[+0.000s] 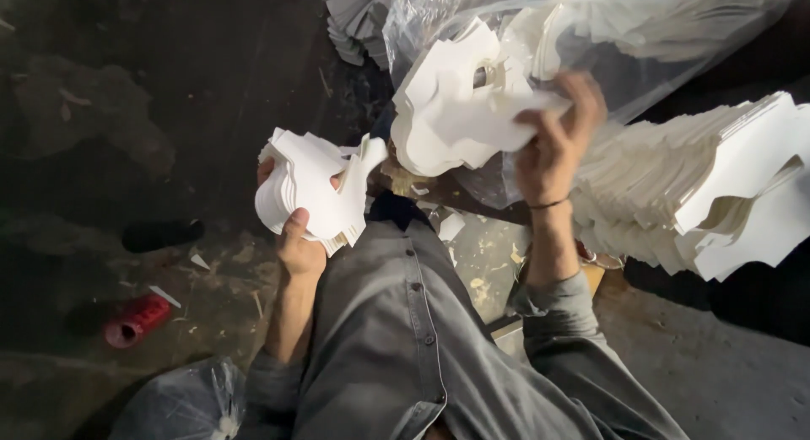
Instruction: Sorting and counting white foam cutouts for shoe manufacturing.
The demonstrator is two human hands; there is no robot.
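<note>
From up here I see my left hand (295, 237) holding a small stack of die-cut white card pieces (314, 191) out in front of my grey shirt (396, 339), thumb across the face and the fingers wrapped behind, clamped on the stack. My right hand (553, 145) is raised higher, its fingers pinched tight on the edge of a second bunch of cut card (456, 111), just in front of a clear plastic bag (641, 43) stuffed with more of the same. I judge these pieces to be light, thin and fairly stiff, with smooth matt faces that will slide over one another, so a stack wants squeezing flat across its broad middle. The curved tabs and cut-outs look easy to crease or tear. A tall fanned pile of card (717, 195) lies at my right; a red spool (135, 320) lies on the dusty floor (211, 271)
</note>
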